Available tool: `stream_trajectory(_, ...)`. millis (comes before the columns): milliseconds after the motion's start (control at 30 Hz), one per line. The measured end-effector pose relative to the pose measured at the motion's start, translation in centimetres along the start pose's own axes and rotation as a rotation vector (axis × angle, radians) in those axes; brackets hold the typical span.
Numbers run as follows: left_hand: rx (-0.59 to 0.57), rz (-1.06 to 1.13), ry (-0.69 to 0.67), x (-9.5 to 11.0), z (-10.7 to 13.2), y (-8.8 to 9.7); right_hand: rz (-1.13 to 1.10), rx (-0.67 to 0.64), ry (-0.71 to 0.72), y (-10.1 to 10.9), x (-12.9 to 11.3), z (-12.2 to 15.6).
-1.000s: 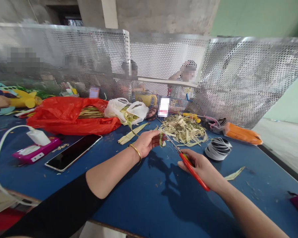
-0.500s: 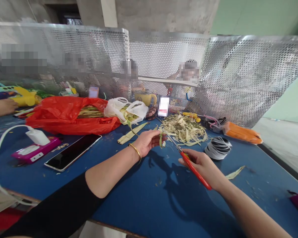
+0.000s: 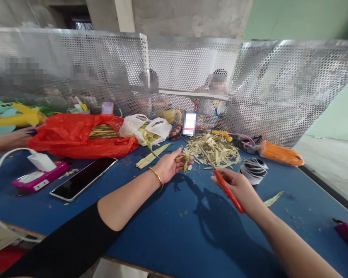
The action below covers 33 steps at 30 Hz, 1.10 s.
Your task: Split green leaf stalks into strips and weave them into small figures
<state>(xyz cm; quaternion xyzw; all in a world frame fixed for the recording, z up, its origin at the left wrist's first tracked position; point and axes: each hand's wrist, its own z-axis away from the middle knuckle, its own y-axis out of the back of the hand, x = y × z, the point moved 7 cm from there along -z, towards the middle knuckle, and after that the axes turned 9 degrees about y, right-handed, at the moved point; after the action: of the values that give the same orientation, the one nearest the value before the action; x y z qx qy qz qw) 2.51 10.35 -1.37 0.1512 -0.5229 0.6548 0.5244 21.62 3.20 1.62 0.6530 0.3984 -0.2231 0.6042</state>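
My left hand (image 3: 169,166) is palm up with a gold bangle at the wrist, its fingers long and loosely curled. On the fingers it holds a small knotted leaf piece (image 3: 186,160), green and pale, with a strip hanging down. Red-handled scissors (image 3: 227,190) are in my right hand (image 3: 240,188), their blades pointing away and to the left, apart from the leaf piece. Past the blade tips lies a heap of dry leaf scraps (image 3: 220,148). Flat leaf strips (image 3: 153,156) rest on the table behind my left hand.
On the blue table (image 3: 162,231) are a phone (image 3: 84,178), a purple power strip (image 3: 40,177), a red bag (image 3: 72,143), a white bag (image 3: 159,129), a wire spool (image 3: 253,171) and an orange packet (image 3: 281,153). A perforated metal screen (image 3: 188,61) stands behind. A co-worker's hand (image 3: 20,135) is at left.
The scissors have drawn back from the leaf piece and their tips now point over the scrap heap. My left fingers have opened out somewhat under the piece. A co-worker's hand at left has moved.
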Motion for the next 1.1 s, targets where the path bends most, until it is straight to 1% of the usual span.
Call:
stream_trajectory(133, -0.036, 0.036, 0.089, -0.4, 0.1, -0.1, -0.020, 0.094, -0.029, 0.6, 0.8, -0.4)
stream_trajectory(267, -0.059, -0.008, 0.144, -1.1, 0.2, -0.4, -0.056, 0.145, -0.042, 1.0, 0.9, -0.4)
stream_trajectory(333, -0.058, -0.057, 0.144, -1.5, 0.3, -0.6, -0.057, 0.153, -0.039, 1.1, 0.8, -0.3)
stream_trajectory(467, -0.049, -0.168, 0.064, -2.0, 0.4, -0.9, -0.050, 0.144, -0.023, 1.1, 0.4, -0.3)
stream_trajectory(567, -0.024, -0.173, 0.019, -2.0, 0.4, -0.7, -0.030, 0.135, 0.001, 1.1, 0.2, -0.3)
stream_trajectory(733, 0.012, -0.116, -0.061, -1.2, 0.3, -0.5, 0.016, 0.081, 0.028, 0.6, -0.1, -0.3)
stream_trajectory(800, 0.030, -0.119, -0.093, -0.8, 0.3, -0.4, 0.025, 0.078, 0.028, 0.6, -0.1, -0.3)
stream_trajectory(967, 0.051, -0.225, -0.150, -0.3, 0.5, -0.4, -0.005, 0.104, 0.012, 0.7, -0.1, -0.2)
stream_trajectory(1100, 0.041, -0.297, -0.185, 0.1, 0.6, -0.5, -0.077, 0.081, 0.054, 0.4, -0.4, -0.1)
